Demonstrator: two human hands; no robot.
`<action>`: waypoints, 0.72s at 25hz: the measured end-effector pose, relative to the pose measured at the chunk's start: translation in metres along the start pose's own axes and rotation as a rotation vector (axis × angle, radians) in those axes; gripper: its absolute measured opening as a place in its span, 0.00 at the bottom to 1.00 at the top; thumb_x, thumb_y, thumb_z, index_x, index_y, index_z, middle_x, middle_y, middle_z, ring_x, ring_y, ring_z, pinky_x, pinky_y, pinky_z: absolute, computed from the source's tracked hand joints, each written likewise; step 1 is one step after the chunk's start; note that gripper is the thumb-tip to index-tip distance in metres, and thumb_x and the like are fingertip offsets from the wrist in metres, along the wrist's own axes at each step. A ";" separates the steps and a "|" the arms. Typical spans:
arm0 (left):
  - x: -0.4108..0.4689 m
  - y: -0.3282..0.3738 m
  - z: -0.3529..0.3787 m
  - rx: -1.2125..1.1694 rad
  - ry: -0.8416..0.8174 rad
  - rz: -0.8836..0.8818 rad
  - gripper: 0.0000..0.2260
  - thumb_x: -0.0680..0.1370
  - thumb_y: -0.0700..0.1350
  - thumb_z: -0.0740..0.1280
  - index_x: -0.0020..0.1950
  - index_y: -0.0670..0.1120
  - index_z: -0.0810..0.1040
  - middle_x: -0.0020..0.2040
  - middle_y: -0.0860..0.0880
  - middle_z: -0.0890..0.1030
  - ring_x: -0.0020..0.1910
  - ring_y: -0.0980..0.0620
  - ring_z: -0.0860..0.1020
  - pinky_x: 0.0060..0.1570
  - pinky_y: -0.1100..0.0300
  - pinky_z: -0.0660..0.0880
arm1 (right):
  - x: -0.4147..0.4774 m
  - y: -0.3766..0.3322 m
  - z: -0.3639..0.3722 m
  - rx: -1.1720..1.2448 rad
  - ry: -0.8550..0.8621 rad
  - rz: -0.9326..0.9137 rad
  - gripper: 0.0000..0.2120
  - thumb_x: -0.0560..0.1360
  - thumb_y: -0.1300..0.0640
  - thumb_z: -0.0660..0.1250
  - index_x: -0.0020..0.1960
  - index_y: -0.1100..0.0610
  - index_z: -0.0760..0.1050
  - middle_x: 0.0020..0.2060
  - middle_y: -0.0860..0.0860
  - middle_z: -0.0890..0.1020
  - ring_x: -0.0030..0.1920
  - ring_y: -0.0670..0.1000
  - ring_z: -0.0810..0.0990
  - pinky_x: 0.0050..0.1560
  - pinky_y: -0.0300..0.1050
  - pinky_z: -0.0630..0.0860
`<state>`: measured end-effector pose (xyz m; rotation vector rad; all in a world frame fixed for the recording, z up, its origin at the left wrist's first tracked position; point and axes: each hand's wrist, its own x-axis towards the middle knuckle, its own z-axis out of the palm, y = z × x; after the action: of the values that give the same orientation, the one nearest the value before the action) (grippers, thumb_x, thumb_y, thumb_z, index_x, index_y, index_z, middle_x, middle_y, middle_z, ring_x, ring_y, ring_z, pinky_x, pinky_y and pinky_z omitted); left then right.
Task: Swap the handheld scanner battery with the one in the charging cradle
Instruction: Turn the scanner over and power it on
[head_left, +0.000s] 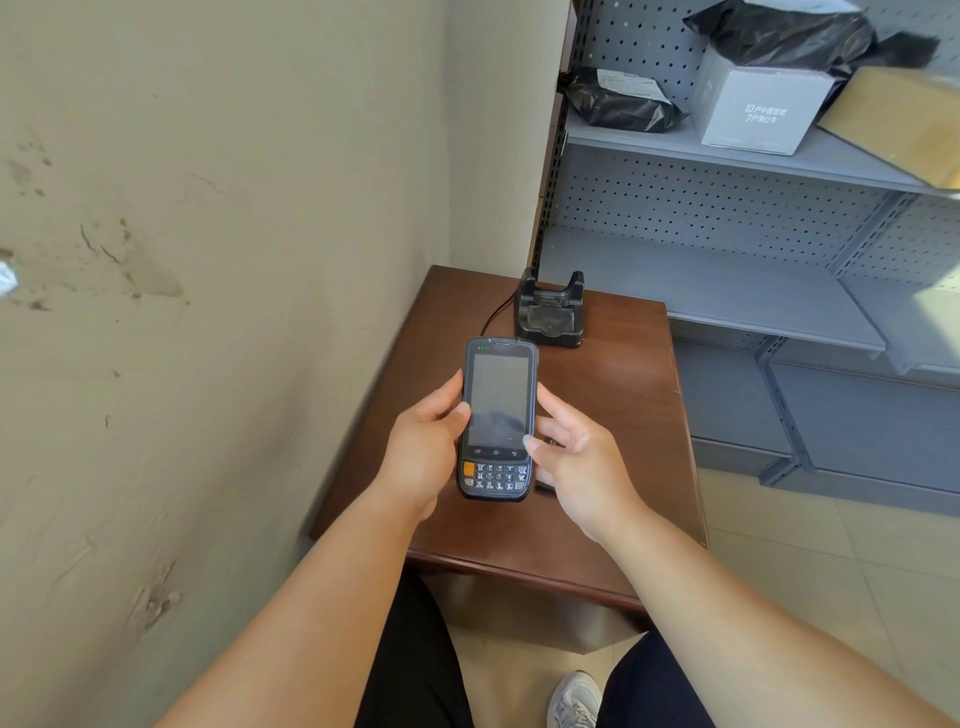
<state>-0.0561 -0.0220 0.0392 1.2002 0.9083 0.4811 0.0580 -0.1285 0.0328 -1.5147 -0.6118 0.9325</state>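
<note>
A stained beige wall (182, 260) fills the left half of the scene and turns a corner far behind the table. On the right stands a grey metal shelving unit (727, 291) with a perforated back panel; its top shelf carries a black plastic parcel (618, 101), a grey-white box (753, 106) with printed characters, a larger black bag (779, 28) behind the box, and a brown carton (904, 124) at the far right. The lower shelves are bare.

In the corner between wall and shelving sits a small dark brown wooden table (623, 374). At its far edge stands the black charging cradle (549, 312), upright, with a cable (493, 317) running off its left side. Something dark lies in the cradle's rear slot, possibly the spare battery, though the view is too soft to be sure.

Held above the near-middle of the table, well apart from the cradle, is the handheld scanner (496, 421), screen up and dark, a small green light at its top left corner and a keypad with one orange key at its near end. The left hand (421, 457) grips the scanner along its left edge, thumb pressed on the screen's side and fingers wrapped beneath. The right hand (576, 457) is loosely open beside the scanner's right edge, its fingertips touching that edge without clasping it. A small dark object on the table lies mostly hidden under this hand.

Near the bottom, dark trousers and a grey-white shoe (574, 699) show on the tiled floor.
</note>
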 end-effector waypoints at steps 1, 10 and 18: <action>0.001 0.000 0.000 -0.007 -0.001 0.002 0.18 0.82 0.40 0.56 0.69 0.56 0.72 0.64 0.52 0.79 0.58 0.48 0.80 0.56 0.49 0.78 | 0.000 0.000 0.000 0.008 -0.003 -0.001 0.28 0.77 0.69 0.60 0.72 0.49 0.62 0.64 0.54 0.77 0.62 0.54 0.77 0.51 0.44 0.79; 0.003 -0.001 0.000 0.014 -0.003 0.009 0.18 0.82 0.40 0.56 0.69 0.56 0.72 0.65 0.53 0.78 0.60 0.49 0.79 0.60 0.46 0.76 | -0.001 -0.002 -0.001 0.037 -0.010 0.006 0.28 0.77 0.70 0.60 0.72 0.50 0.62 0.59 0.52 0.77 0.59 0.53 0.78 0.41 0.35 0.80; 0.006 -0.003 0.002 0.020 -0.008 -0.003 0.19 0.82 0.40 0.57 0.69 0.57 0.72 0.65 0.52 0.78 0.60 0.48 0.79 0.58 0.49 0.77 | 0.001 0.002 -0.003 0.046 -0.011 0.018 0.28 0.77 0.70 0.60 0.72 0.49 0.63 0.63 0.54 0.78 0.61 0.54 0.78 0.49 0.43 0.81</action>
<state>-0.0519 -0.0195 0.0347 1.2174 0.9100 0.4653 0.0606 -0.1296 0.0311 -1.4774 -0.5821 0.9630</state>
